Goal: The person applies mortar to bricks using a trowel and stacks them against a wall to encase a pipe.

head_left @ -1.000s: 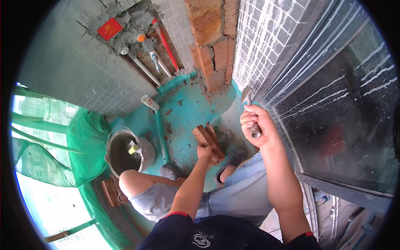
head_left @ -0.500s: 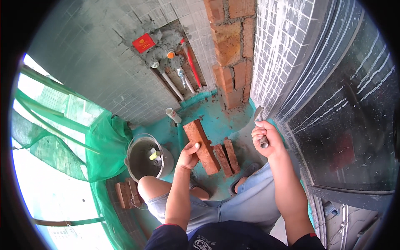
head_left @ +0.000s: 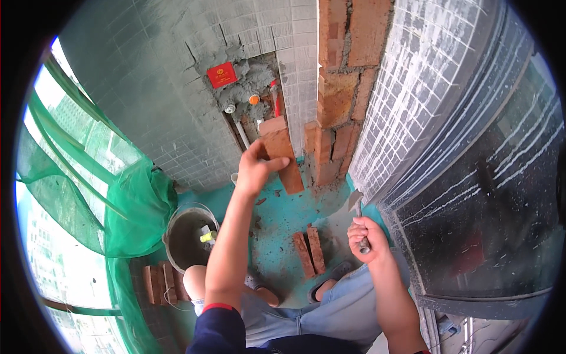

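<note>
The grey tiled wall (head_left: 165, 106) fills the view ahead of me, with a rough mortar patch (head_left: 250, 82) cut into it, and to my right a dark glass panel (head_left: 489, 194) runs alongside a strip of small white mosaic tiles (head_left: 413, 100). Between them rises a column of red brickwork (head_left: 339, 82), its joints uneven and its base touching the teal floor (head_left: 277, 218). Green safety netting (head_left: 112, 194) hangs on my left. Near my left knee stands a round bucket (head_left: 187, 239) holding grey mortar, with a yellow-handled tool (head_left: 206, 236) lying in it, and beside the bucket a small stack of bricks (head_left: 162, 283) sits by the netting. My left hand (head_left: 254, 171) is raised, fingers and thumb closed around the lower edge of 1 red brick (head_left: 284, 159), which I hold tilted in the air just in front of the mortar patch and just left of the brick column. 2 more bricks (head_left: 309, 251) lie side by side on the floor between my feet. My right hand (head_left: 367, 239) is low, fist wrapped tight on the handle of a trowel (head_left: 356, 203) whose blade points up toward the mosaic tiles. In the mortar patch sit a red square plate (head_left: 221, 74), a white pipe end (head_left: 230, 109) and an orange cap (head_left: 254, 99).
</note>
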Action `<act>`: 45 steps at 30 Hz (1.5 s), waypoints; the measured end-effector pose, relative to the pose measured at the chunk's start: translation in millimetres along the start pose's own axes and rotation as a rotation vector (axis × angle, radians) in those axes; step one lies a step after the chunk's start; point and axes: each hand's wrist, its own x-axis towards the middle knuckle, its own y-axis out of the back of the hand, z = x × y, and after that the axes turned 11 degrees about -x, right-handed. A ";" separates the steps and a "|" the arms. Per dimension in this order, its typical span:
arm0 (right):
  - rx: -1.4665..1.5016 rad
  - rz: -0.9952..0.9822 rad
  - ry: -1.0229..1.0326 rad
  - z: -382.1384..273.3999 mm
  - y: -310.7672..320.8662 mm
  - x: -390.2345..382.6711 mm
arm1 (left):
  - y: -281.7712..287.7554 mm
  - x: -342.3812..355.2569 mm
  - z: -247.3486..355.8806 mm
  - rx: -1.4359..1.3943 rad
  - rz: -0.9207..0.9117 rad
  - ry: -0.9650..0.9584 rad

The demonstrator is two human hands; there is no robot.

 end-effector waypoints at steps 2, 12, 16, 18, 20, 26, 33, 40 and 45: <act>0.008 -0.024 -0.010 1.8 0.5 2.5 | 14.8 41.3 -12.0 0.318 0.068 -0.067; -0.036 0.067 -0.036 -4.1 -5.7 11.7 | -1.3 198.9 -64.7 0.691 0.392 -0.028; 0.014 0.070 -0.080 -5.8 -13.4 17.2 | -11.6 233.7 -87.7 0.727 0.319 -0.006; -0.023 0.092 -0.075 -4.3 -21.1 18.0 | -14.3 244.9 -100.4 0.699 0.300 -0.006; -0.047 0.110 -0.064 -3.0 -22.1 20.9 | -16.4 252.1 -112.7 0.663 0.321 -0.034; -0.034 0.155 -0.104 -3.0 -22.4 27.0 | -27.0 266.3 -131.9 0.741 0.352 -0.037; -0.082 0.153 -0.097 1.9 -24.5 25.3 | -26.5 271.5 -153.1 0.680 0.403 -0.121; -0.135 0.114 -0.076 12.1 -30.4 29.2 | -29.3 276.8 -155.7 0.680 0.430 -0.091; -0.164 0.126 -0.112 33.8 -52.4 35.6 | -21.9 282.6 -148.5 0.804 0.294 -0.137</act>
